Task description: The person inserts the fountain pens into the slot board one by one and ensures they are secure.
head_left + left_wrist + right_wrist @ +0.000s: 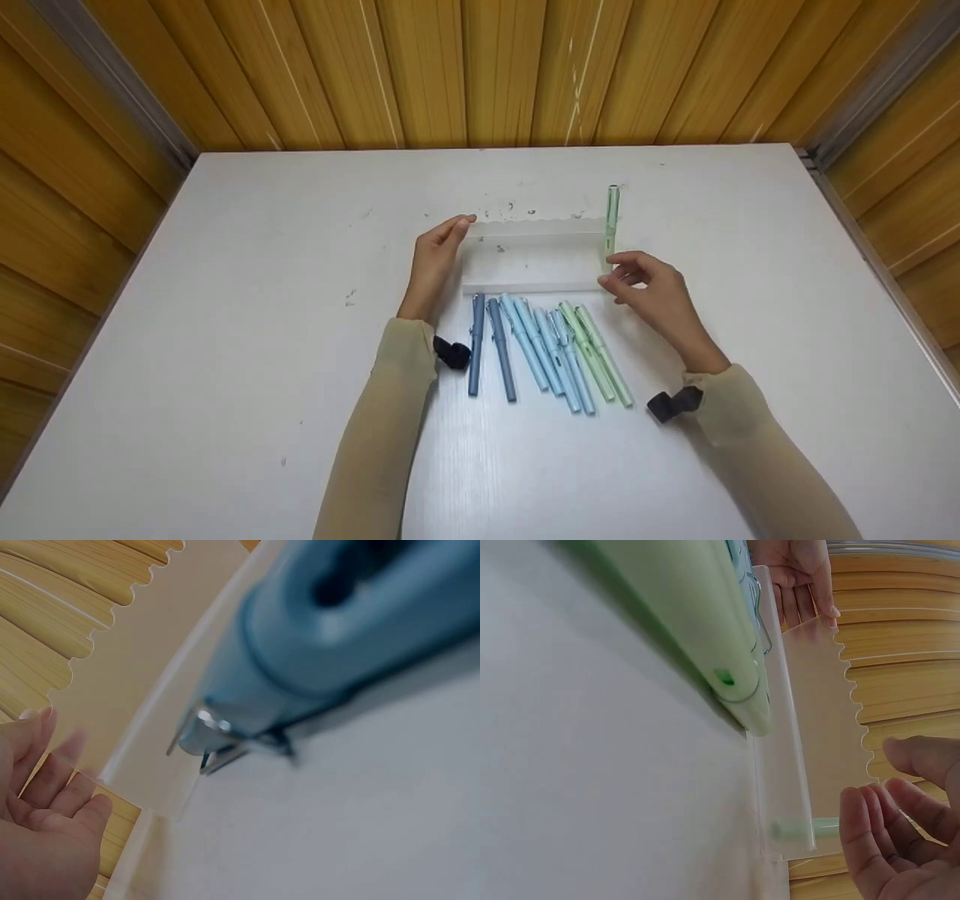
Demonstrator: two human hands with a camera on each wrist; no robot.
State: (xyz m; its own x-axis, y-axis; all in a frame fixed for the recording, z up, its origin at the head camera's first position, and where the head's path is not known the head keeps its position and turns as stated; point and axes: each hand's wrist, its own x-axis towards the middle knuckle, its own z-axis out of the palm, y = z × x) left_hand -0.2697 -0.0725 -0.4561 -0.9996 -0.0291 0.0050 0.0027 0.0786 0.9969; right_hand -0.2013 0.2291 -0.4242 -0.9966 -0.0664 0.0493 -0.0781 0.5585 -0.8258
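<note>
A clear plastic pen rack [536, 288] with a scalloped back edge stands on the table. At its left end my left hand [437, 251] pinches the upper corner between thumb and fingers. A light green pen [612, 211] lies across the rack's right end, its lower part showing through the plastic in the right wrist view. My right hand [649, 285] is right at that end, fingertips beside the pen's lower part, with thumb and fingers apart in the right wrist view.
In front of the rack lies a row of pens: dark blue pens [500, 351] at left, several light blue pens [529, 341] in the middle, light green pens [604, 352] at right. Yellow wood-look panels [495, 75] rise behind the white table [262, 300].
</note>
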